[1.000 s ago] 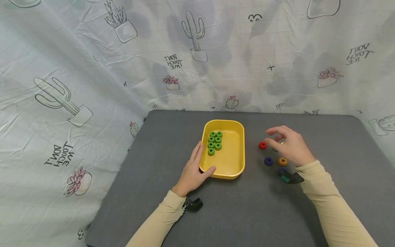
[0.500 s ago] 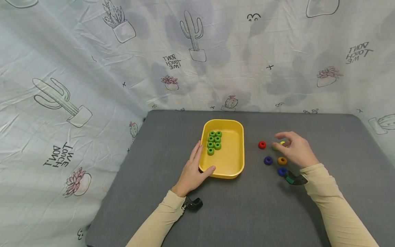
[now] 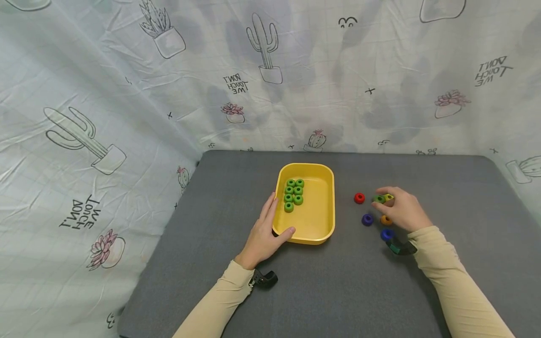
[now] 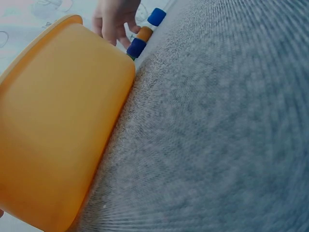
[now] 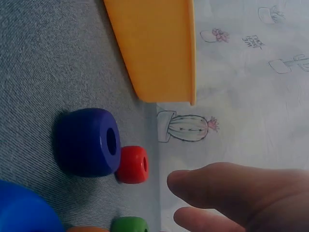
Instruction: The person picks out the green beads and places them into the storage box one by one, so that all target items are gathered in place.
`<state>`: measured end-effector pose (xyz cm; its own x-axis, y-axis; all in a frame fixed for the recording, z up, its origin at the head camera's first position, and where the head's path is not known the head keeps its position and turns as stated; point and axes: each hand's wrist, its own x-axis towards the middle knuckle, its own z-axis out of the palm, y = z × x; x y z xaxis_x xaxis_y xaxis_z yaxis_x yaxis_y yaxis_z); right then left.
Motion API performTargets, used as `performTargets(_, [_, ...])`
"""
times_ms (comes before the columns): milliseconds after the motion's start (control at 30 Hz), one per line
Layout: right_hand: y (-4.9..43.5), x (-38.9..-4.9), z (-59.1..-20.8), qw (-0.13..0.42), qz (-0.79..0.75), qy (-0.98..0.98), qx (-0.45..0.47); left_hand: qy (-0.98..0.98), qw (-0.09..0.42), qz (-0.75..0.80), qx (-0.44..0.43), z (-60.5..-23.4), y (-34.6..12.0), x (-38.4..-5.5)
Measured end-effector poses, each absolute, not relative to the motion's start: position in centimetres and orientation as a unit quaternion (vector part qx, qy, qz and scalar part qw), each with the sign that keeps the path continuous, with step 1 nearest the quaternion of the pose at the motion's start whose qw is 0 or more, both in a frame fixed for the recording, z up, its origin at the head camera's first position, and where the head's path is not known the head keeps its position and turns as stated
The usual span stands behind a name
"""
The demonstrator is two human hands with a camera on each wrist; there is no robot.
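Observation:
My left hand (image 3: 263, 237) rests against the yellow tray (image 3: 319, 237), fingers straight along its left wall and thumb over the near corner. Several green beads (image 3: 298, 200) lie in two columns inside the tray's left half. On the right, my right hand (image 3: 403, 209) hovers with thumb and index finger spread around a loose green bead (image 3: 378, 199). A yellow bead (image 3: 389, 198) lies right beside that one, partly under the fingers. The right wrist view shows the thumb (image 5: 207, 186) apart from the green bead (image 5: 130, 224) below it.
Between tray and right hand lie a red bead (image 3: 359, 198) and a dark blue bead (image 3: 367, 219). An orange bead (image 3: 385, 220) and a blue bead (image 3: 386, 234) sit near the right wrist. A cactus-print curtain (image 3: 313, 94) hangs behind the grey table (image 3: 236, 188).
My right hand first drew back to the right, away from the red bead, then lowered and came over the green and yellow beads. The left hand and the tray stayed put.

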<state>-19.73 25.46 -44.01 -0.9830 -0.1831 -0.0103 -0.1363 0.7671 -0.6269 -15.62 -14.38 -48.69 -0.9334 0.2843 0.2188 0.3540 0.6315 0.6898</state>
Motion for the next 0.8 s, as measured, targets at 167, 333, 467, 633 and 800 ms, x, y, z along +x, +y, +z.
performTargets(167, [25.2, -19.9, -44.2, 0.044, -0.325, 0.941, -0.087, -0.902, 0.043, -0.391, -0.175, -48.6, -14.3, -15.6])
performTargets(333, [25.1, -20.0, -44.6, 0.036, -0.318, 0.943, -0.091, -0.904, 0.037, -0.39, -0.169, -48.5, -14.3, -15.5])
performTargets(467, [25.1, -20.0, -44.7, 0.023, -0.313, 0.944, -0.101, -0.905, 0.033, -0.39, -0.168, -48.4, -14.3, -15.5])
performTargets(633, [25.1, -20.0, -45.1, 0.01, -0.303, 0.946, -0.111, -0.905, 0.036, -0.389, -0.17, -48.4, -14.3, -15.5])
performTargets(800, [25.2, -20.0, -45.5, 0.011, -0.303, 0.946, -0.113, -0.902, 0.039, -0.393, -0.176, -48.4, -14.4, -15.6])
